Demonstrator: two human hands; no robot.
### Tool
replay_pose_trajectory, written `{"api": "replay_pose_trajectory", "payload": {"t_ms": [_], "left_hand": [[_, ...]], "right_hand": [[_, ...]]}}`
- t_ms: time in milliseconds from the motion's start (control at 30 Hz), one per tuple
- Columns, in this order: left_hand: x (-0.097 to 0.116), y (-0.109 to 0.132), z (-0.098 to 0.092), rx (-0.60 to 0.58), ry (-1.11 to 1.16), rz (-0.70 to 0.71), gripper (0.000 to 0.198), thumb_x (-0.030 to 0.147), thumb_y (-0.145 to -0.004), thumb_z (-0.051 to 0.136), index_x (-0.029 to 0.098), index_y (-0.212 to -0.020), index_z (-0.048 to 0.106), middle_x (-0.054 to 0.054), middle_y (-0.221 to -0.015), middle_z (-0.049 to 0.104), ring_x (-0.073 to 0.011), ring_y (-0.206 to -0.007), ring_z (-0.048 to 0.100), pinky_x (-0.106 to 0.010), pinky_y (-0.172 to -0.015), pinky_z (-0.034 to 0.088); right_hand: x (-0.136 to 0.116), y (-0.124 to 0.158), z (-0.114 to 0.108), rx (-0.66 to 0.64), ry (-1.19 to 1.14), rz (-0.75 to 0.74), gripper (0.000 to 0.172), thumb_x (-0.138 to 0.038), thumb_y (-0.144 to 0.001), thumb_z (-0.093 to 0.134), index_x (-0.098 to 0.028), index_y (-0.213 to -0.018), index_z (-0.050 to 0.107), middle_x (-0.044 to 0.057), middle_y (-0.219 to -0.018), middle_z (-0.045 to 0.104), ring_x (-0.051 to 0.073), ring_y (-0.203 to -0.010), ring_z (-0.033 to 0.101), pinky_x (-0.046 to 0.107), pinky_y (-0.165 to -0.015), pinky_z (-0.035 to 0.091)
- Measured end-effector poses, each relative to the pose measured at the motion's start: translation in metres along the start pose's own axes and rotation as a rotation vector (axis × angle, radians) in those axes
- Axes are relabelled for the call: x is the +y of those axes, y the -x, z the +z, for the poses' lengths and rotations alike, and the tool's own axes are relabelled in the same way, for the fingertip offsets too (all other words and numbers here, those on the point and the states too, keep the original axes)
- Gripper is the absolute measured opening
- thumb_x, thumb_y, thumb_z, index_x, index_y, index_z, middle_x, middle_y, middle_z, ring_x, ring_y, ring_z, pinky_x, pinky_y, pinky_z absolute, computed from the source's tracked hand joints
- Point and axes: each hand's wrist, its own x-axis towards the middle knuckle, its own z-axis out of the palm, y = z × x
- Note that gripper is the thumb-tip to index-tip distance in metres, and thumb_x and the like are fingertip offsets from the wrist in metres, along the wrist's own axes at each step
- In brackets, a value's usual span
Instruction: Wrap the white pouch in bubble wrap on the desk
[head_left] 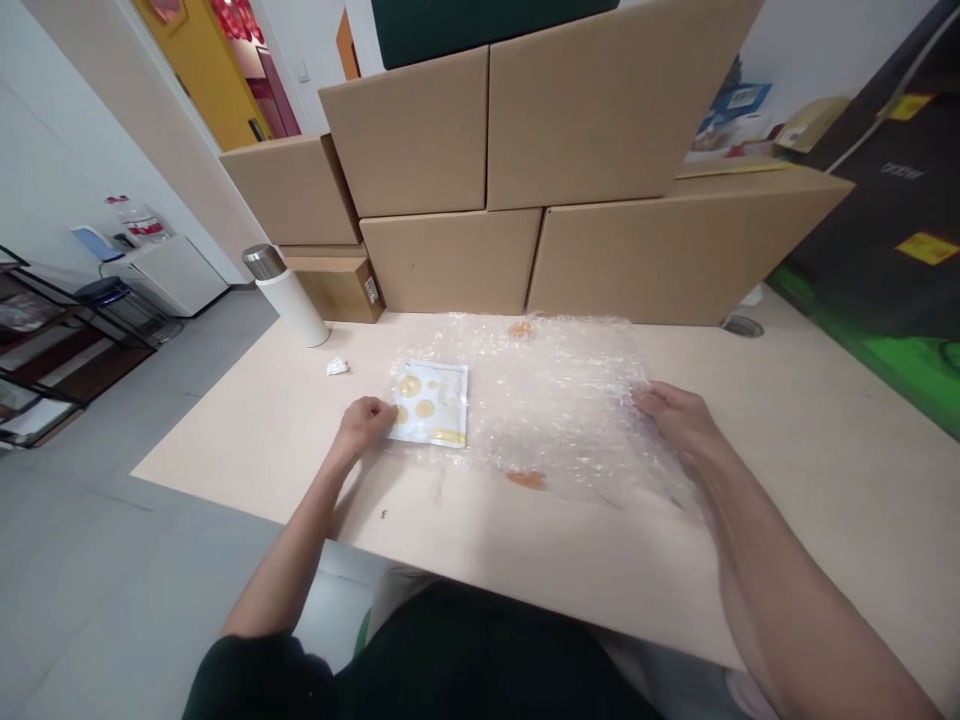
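A sheet of clear bubble wrap (555,400) lies spread on the pale wooden table (810,450). On its left part rests a small white square item with yellow dots (431,402). My left hand (365,421) has its fingers curled at that item's left edge, touching it. My right hand (675,413) presses on the right edge of the bubble wrap, fingers on the plastic. Two brownish tape bits (525,479) stick to the wrap.
Stacked cardboard boxes (525,190) line the table's far side. A white flask with a steel cap (289,298) stands at the far left, with a crumpled scrap of paper (337,367) near it. Shelving (45,350) stands on the floor at left.
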Motion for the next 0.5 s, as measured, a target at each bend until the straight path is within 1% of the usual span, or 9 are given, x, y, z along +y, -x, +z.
{"api": "replay_pose_trajectory", "payload": {"t_ms": [67, 133, 200, 267, 300, 367, 400, 433, 500], "left_hand": [[-0.012, -0.003, -0.008, 0.014, -0.015, -0.031, 0.028, 0.044, -0.074, 0.060, 0.019, -0.063, 0.057, 0.003, -0.052, 0.050, -0.0126, -0.051, 0.047, -0.023, -0.049, 0.031], [-0.020, -0.006, -0.009, 0.017, -0.031, -0.047, 0.027, 0.043, -0.074, 0.061, 0.019, -0.062, 0.056, 0.003, -0.051, 0.050, -0.0126, -0.051, 0.046, -0.024, -0.049, 0.030], [-0.024, -0.009, -0.008, 0.014, -0.047, -0.051, 0.026, 0.042, -0.073, 0.061, 0.019, -0.061, 0.056, 0.003, -0.052, 0.052, -0.0127, -0.052, 0.046, -0.024, -0.049, 0.030], [-0.025, -0.014, -0.006, 0.005, -0.062, -0.049, 0.025, 0.040, -0.073, 0.062, 0.019, -0.060, 0.057, 0.003, -0.052, 0.053, -0.0128, -0.053, 0.047, -0.024, -0.050, 0.029], [-0.025, -0.016, -0.006, -0.004, -0.068, -0.046, 0.024, 0.038, -0.072, 0.063, 0.019, -0.059, 0.058, 0.002, -0.052, 0.054, -0.0128, -0.053, 0.047, -0.024, -0.051, 0.029], [-0.023, -0.021, -0.008, -0.029, -0.075, -0.039, 0.022, 0.035, -0.070, 0.064, 0.018, -0.057, 0.059, 0.002, -0.052, 0.055, -0.0129, -0.053, 0.048, -0.024, -0.051, 0.030], [-0.022, -0.023, -0.009, -0.043, -0.077, -0.034, 0.021, 0.034, -0.069, 0.064, 0.018, -0.056, 0.060, 0.002, -0.052, 0.055, -0.0129, -0.053, 0.049, -0.024, -0.051, 0.030], [-0.021, -0.025, -0.010, -0.056, -0.078, -0.028, 0.021, 0.033, -0.069, 0.065, 0.018, -0.055, 0.060, 0.001, -0.052, 0.055, -0.0130, -0.053, 0.049, -0.024, -0.051, 0.030], [-0.019, -0.030, -0.013, -0.076, -0.083, -0.020, 0.020, 0.031, -0.068, 0.066, 0.018, -0.054, 0.060, 0.001, -0.051, 0.055, -0.0136, -0.053, 0.050, -0.024, -0.052, 0.031]], "right_hand": [[-0.001, 0.000, 0.000, 0.012, 0.013, 0.003, 0.022, -0.038, -0.061, 0.070, -0.021, -0.074, 0.066, 0.000, -0.065, 0.061, 0.015, -0.057, 0.049, 0.027, -0.052, 0.038], [-0.001, -0.001, -0.003, 0.029, 0.042, 0.000, 0.020, -0.036, -0.062, 0.069, -0.021, -0.075, 0.067, 0.000, -0.065, 0.061, 0.015, -0.057, 0.050, 0.028, -0.052, 0.039], [-0.003, -0.002, -0.007, 0.071, 0.115, -0.035, 0.019, -0.034, -0.064, 0.069, -0.021, -0.078, 0.067, 0.002, -0.071, 0.063, 0.019, -0.063, 0.055, 0.032, -0.059, 0.045], [-0.009, -0.003, -0.011, 0.161, 0.283, -0.163, 0.021, -0.032, -0.069, 0.067, -0.021, -0.087, 0.068, 0.007, -0.087, 0.068, 0.025, -0.081, 0.063, 0.040, -0.076, 0.050], [-0.014, -0.002, -0.011, 0.210, 0.378, -0.258, 0.024, -0.032, -0.072, 0.064, -0.021, -0.092, 0.069, 0.010, -0.099, 0.069, 0.029, -0.094, 0.063, 0.045, -0.086, 0.049], [-0.027, 0.006, -0.004, 0.237, 0.507, -0.463, 0.031, -0.034, -0.079, 0.059, -0.020, -0.104, 0.068, 0.015, -0.117, 0.067, 0.035, -0.114, 0.058, 0.052, -0.098, 0.045], [-0.035, 0.013, 0.004, 0.205, 0.513, -0.547, 0.033, -0.035, -0.082, 0.056, -0.020, -0.109, 0.068, 0.016, -0.122, 0.066, 0.035, -0.120, 0.056, 0.053, -0.100, 0.045], [-0.042, 0.021, 0.015, 0.122, 0.493, -0.614, 0.034, -0.037, -0.085, 0.054, -0.021, -0.112, 0.068, 0.015, -0.125, 0.065, 0.034, -0.122, 0.055, 0.053, -0.100, 0.045], [-0.056, 0.042, 0.046, -0.074, 0.455, -0.729, 0.032, -0.039, -0.089, 0.054, -0.024, -0.113, 0.068, 0.012, -0.125, 0.067, 0.031, -0.121, 0.056, 0.053, -0.103, 0.043]]}}
